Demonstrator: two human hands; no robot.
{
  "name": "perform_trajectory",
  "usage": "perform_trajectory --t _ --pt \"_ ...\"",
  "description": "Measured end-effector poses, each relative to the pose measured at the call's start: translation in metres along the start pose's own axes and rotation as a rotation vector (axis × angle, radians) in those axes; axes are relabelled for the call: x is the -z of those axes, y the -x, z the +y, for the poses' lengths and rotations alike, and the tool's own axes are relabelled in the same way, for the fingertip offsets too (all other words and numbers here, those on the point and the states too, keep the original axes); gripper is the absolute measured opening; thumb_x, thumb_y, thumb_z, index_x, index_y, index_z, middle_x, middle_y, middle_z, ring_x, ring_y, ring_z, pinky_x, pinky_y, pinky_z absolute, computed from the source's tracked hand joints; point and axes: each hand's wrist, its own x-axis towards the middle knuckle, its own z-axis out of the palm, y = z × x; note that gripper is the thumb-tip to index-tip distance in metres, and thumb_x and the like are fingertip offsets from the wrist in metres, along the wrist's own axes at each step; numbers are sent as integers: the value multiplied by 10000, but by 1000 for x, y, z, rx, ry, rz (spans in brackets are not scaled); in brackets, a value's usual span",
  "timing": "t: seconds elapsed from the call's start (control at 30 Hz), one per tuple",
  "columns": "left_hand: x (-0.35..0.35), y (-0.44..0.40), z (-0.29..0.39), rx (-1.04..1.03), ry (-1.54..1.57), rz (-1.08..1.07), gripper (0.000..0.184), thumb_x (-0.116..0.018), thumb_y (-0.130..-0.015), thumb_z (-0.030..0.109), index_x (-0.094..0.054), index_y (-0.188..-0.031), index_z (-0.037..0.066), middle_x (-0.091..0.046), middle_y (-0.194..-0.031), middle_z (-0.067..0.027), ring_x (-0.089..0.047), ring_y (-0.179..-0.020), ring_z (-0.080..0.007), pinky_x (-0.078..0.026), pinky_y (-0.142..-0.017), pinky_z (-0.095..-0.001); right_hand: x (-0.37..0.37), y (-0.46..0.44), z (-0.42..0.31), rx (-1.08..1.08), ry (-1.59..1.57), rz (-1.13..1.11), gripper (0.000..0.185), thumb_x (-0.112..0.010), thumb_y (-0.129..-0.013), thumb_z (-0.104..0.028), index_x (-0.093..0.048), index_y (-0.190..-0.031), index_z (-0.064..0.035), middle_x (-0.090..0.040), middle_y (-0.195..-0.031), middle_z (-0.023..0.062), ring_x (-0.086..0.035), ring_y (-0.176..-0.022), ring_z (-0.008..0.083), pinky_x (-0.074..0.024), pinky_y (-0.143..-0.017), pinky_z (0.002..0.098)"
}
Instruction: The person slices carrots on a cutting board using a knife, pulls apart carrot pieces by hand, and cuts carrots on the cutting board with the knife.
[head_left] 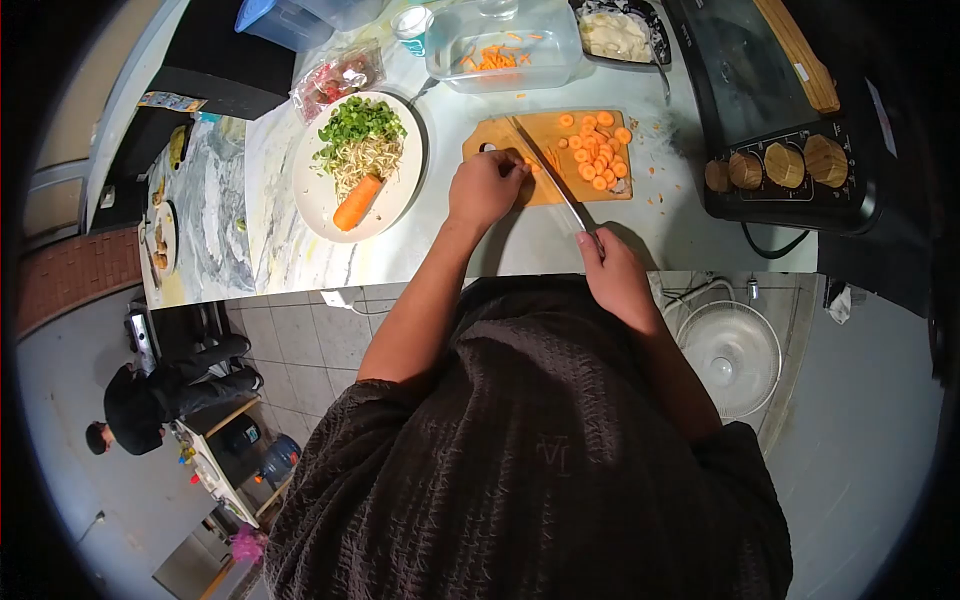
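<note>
My right hand (612, 270) grips the handle of a kitchen knife (553, 178), whose long blade slants up and left across the wooden cutting board (590, 195). My left hand (488, 187) rests at the board's left end with its fingers curled together. Orange carrot pieces (533, 166) show at its fingertips, left of the blade; the fingers partly hide them. Thin carrot strips (553, 158) lie close to the blade. On the board's right half sits a pile of round carrot slices (597, 152).
A plate (312, 205) left of the board holds chopped greens, bean sprouts and a carrot piece (357, 203). Behind stand a glass container (555, 75) with carrot strips, a cup (411, 30) and a black tray (655, 40). An oven (780, 130) stands right. Another person (135, 410) is far left.
</note>
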Motion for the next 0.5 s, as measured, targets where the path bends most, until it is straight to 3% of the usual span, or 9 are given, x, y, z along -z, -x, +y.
perform_trajectory --t 0.23,0.33,0.5 --pt "-2 -10 3 79 28 -7 259 -706 -819 340 -763 -893 98 -717 -836 -149 -690 -793 -322 -534 -719 -392 -4 -1 -2 -28 -17 -27 420 -480 -999 -389 -582 -950 15 -660 -885 257 -607 -896 486 -478 -776 528" --pt "-1 -15 0 134 8 -33 259 -724 -793 337 -774 -884 100 -721 -798 -136 -698 -758 -291 -533 -710 -376 -8 -4 1 -34 -7 -35 441 -459 -1004 -402 -579 -966 20 -654 -893 279 -602 -908 500 -475 -797 542" --pt "-3 -26 -12 246 241 -169 253 -748 -762 314 -777 -837 74 -718 -709 -87 -691 -662 -212 -524 -671 -328 -12 -4 -1 -16 70 -40 468 -444 -1007 -405 -574 -954 42 -641 -907 316 -597 -927 505 -467 -823 558"
